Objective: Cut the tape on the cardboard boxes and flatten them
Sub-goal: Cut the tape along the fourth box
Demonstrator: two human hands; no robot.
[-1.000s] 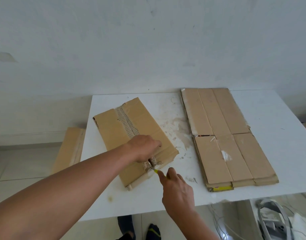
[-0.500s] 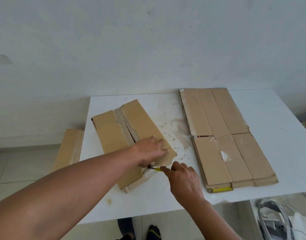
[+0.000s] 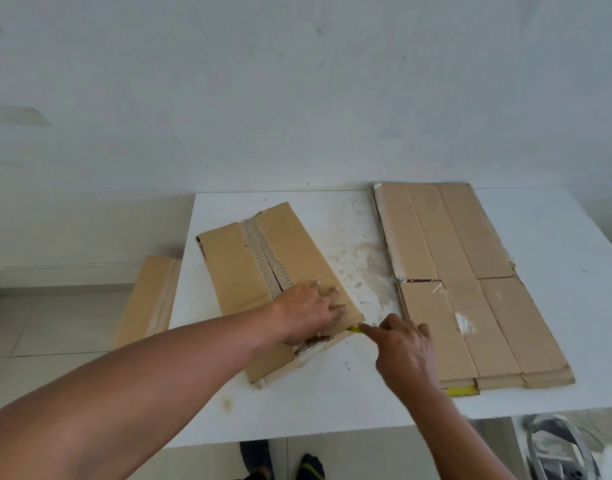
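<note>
r hand [image 3: 405,344], fist round yellow cutter [image 3: 355,329], has slid right to box [image 3: 235,268] near-right corner; l hand [image 3: 308,313] flat, pressing box. near-end tape [image 3: 311,352] prob cut thru.

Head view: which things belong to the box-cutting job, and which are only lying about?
Job: box, cutter, left hand, right hand, flat stack.
Lying about: floor cardboard, grey gear under the table.
</note>
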